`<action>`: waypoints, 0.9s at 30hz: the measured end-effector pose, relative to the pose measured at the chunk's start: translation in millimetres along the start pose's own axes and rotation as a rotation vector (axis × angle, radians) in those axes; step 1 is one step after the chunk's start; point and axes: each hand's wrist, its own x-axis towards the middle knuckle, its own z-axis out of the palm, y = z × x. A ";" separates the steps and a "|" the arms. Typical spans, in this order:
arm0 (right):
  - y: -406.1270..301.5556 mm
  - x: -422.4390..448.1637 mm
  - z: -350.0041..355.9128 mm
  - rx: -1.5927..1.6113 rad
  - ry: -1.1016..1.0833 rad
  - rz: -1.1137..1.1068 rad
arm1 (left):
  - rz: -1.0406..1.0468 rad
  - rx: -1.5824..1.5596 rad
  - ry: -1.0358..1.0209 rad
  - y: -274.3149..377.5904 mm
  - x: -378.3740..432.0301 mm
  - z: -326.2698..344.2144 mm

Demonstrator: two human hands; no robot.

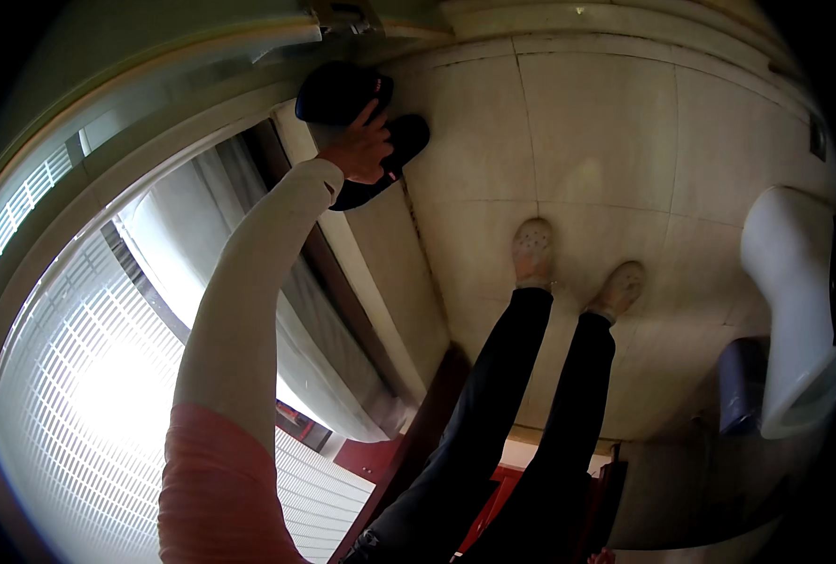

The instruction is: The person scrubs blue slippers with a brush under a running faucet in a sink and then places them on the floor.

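Observation:
My left hand (365, 144), at the end of a white sleeve, is at a pair of dark slippers (340, 92) with small red marks, by the low ledge at the upper left. Its fingers curl over the lower slipper (411, 134), while one finger reaches onto the upper one. The palm side is hidden. At the bottom edge, a small reddish bit that looks like fingertips of my right hand (601, 557) shows; its state cannot be made out.
My feet in pale clogs (533, 243) stand on the tiled floor (594, 134). A white toilet or basin (788, 268) and a dark blue bin-like object (742, 384) are at the right. A raised ledge (389, 275) and a pale curtain (326, 352) lie at the left.

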 end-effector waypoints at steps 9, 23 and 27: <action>-15.0 24.1 5.7 0.052 -0.032 0.116 | -0.253 0.264 -0.046 26.3 7.5 -6.8; -572.5 -1.8 513.1 0.090 -0.661 -1.504 | 0.023 0.308 0.053 -60.6 4.4 37.3; -612.2 -37.2 599.9 0.047 -0.714 -1.281 | 0.059 0.854 0.152 -66.1 11.2 58.8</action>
